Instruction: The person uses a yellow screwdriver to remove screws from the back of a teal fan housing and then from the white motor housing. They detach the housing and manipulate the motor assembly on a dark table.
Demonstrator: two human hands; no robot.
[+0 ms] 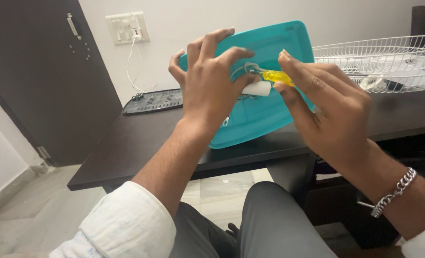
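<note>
- Grey-trousered knee [274, 215] and a white rolled sleeve [121, 224] lie nearest the camera.
- Left hand [210, 83] has its fingers curled closed around the upper rim of a teal plastic panel [255, 114], thumb pressing a small white part [258, 89].
- Right hand [329, 107] pinches a yellow-handled screwdriver [277, 76] between closed fingers, tip at the panel's middle.
- Panel stands tilted with its lower edge on the dark tabletop [140, 143], beside a white wire fan guard [384, 59].

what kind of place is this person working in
Probably a room in a home or small office: a dark wooden desk, a wall switchboard with a charger plugged in, a dark door and a tiled floor.
</note>
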